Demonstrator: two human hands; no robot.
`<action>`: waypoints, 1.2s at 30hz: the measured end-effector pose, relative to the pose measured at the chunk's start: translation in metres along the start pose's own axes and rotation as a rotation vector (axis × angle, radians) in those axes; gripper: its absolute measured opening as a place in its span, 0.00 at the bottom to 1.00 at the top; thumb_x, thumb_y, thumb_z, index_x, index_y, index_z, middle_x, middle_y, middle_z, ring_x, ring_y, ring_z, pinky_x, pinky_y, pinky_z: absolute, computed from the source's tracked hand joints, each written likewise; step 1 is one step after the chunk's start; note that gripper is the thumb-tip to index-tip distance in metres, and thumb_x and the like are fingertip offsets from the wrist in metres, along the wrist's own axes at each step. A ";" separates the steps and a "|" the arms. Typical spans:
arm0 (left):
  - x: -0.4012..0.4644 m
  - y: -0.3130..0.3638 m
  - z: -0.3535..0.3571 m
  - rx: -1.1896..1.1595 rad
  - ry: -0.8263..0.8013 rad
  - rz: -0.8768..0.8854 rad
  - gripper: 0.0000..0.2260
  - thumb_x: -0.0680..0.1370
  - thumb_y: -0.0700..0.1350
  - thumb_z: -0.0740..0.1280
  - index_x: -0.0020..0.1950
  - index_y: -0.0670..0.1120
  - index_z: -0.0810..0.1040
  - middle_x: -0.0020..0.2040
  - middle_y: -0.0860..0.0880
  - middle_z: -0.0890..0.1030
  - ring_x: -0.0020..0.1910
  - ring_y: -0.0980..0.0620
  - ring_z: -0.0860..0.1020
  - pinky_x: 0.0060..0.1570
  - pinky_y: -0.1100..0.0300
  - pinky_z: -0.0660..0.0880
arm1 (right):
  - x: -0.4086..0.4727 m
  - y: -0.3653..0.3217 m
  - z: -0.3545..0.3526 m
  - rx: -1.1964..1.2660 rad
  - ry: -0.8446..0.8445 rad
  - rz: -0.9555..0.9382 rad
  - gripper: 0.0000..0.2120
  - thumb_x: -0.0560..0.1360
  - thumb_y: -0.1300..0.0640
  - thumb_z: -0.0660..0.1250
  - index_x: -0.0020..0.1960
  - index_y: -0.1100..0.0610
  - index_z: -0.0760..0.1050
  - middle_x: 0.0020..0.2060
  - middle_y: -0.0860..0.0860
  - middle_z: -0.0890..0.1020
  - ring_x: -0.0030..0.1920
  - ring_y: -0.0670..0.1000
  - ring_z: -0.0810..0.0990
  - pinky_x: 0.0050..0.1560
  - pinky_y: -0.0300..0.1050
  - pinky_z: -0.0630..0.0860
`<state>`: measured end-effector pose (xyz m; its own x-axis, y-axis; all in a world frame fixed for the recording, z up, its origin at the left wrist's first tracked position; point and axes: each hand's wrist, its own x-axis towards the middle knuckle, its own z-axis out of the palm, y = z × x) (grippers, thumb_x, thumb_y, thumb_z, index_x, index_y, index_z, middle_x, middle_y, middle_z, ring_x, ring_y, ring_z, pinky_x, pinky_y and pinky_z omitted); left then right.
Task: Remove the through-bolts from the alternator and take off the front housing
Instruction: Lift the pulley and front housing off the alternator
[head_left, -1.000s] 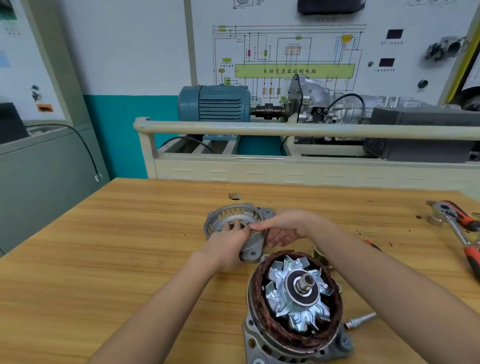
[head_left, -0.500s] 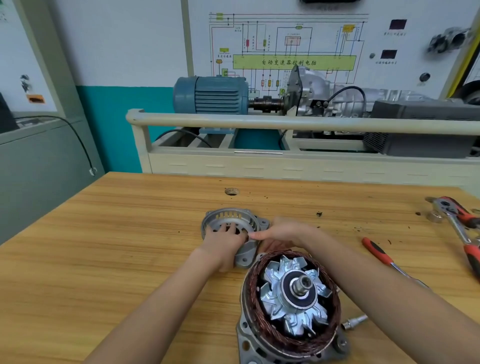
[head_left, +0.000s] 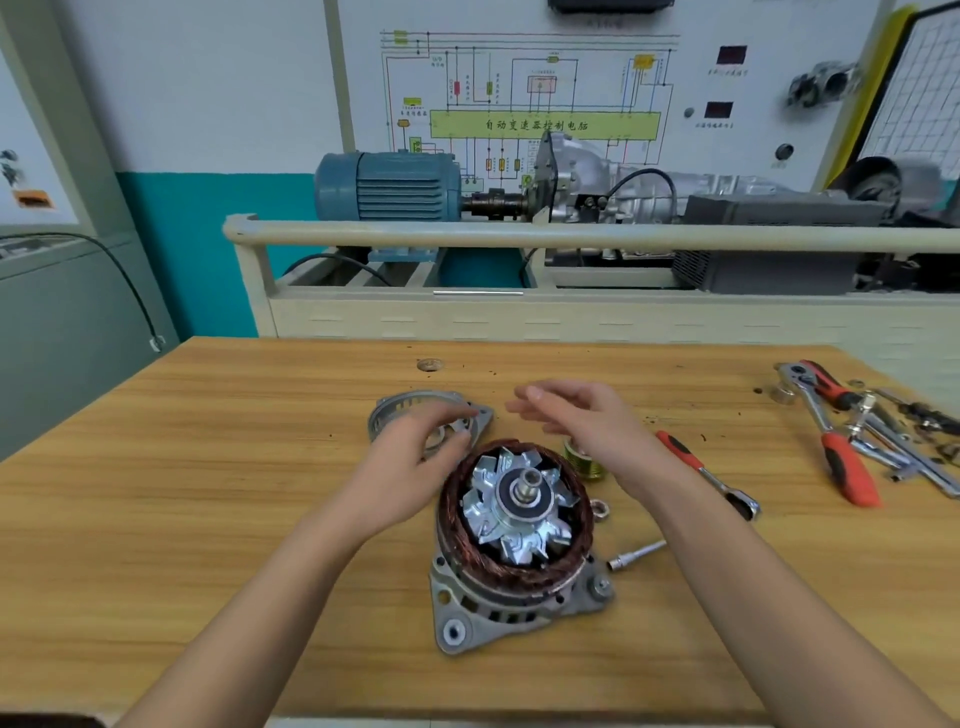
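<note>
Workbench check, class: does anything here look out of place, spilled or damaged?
Dark specks of debris lie scattered on the wooden bench beyond the ratchet. Small loose parts pile untidily beside the wrenches at the far right. Nothing looks visibly damaged; the front housing lies flat behind the alternator.

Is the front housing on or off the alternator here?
Off. The front housing lies on the bench behind the alternator, whose copper windings and rotor fan are exposed.
</note>
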<state>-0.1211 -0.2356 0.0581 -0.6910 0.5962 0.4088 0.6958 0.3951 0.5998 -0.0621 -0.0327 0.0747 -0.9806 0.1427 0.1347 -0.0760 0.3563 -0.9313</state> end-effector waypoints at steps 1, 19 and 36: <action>-0.008 0.007 0.001 -0.053 0.001 0.023 0.17 0.79 0.51 0.64 0.66 0.48 0.75 0.63 0.54 0.78 0.62 0.58 0.74 0.63 0.59 0.71 | -0.012 -0.002 0.000 0.007 0.011 -0.046 0.14 0.75 0.43 0.63 0.56 0.47 0.79 0.51 0.41 0.84 0.57 0.42 0.80 0.59 0.42 0.73; -0.034 0.029 0.019 0.202 -0.090 0.041 0.40 0.64 0.61 0.76 0.72 0.48 0.69 0.73 0.54 0.66 0.72 0.55 0.62 0.72 0.52 0.62 | -0.073 0.036 0.004 -0.117 -0.055 -0.191 0.35 0.65 0.53 0.79 0.69 0.48 0.69 0.69 0.39 0.70 0.69 0.38 0.67 0.73 0.50 0.64; -0.022 0.029 -0.001 0.378 -0.271 -0.011 0.47 0.59 0.68 0.74 0.73 0.50 0.66 0.69 0.53 0.64 0.70 0.51 0.57 0.69 0.46 0.63 | -0.063 0.035 -0.009 -0.303 -0.093 -0.183 0.43 0.55 0.37 0.78 0.67 0.46 0.70 0.67 0.36 0.69 0.67 0.36 0.68 0.72 0.44 0.65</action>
<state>-0.0863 -0.2379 0.0677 -0.6572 0.7322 0.1789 0.7464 0.5992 0.2894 -0.0009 -0.0205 0.0366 -0.9691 -0.0284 0.2452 -0.2082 0.6277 -0.7501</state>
